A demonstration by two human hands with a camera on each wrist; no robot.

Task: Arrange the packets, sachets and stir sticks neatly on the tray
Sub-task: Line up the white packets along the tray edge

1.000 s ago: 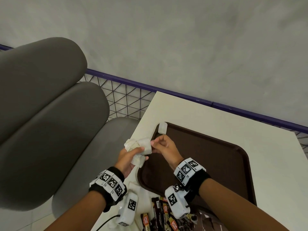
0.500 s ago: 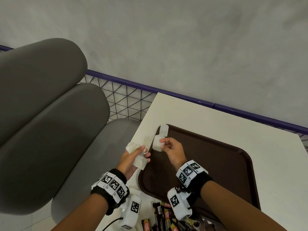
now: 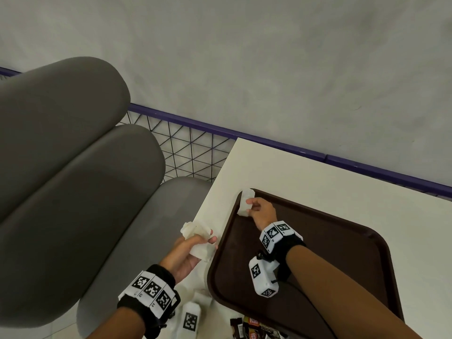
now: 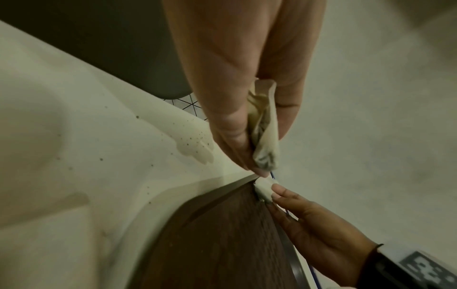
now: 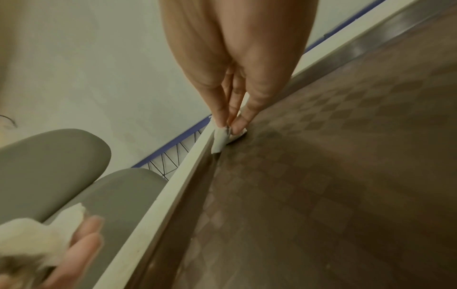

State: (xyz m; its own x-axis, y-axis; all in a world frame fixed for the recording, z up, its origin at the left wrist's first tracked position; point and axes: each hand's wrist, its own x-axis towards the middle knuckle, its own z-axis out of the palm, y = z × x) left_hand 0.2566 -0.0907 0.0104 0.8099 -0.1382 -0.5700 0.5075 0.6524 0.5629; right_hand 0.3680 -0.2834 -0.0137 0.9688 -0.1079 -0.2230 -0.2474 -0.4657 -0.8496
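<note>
A dark brown tray lies on the white table. My right hand pinches a small white sachet at the tray's far left corner, close to another white sachet that leans on the rim there. The right wrist view shows the fingertips pinching that sachet down against the tray floor. My left hand holds a bunch of several white sachets over the table's left edge, beside the tray; the left wrist view shows them pinched between thumb and fingers.
Several dark and red packets lie on the table at the tray's near edge. A grey padded chair stands left of the table. A purple rail with wire mesh runs behind it, along a grey wall.
My right hand drew one sachet out of the left hand's bunch and carried it right to the tray's far left corner. The left hand has drawn back toward me a little with the rest.
</note>
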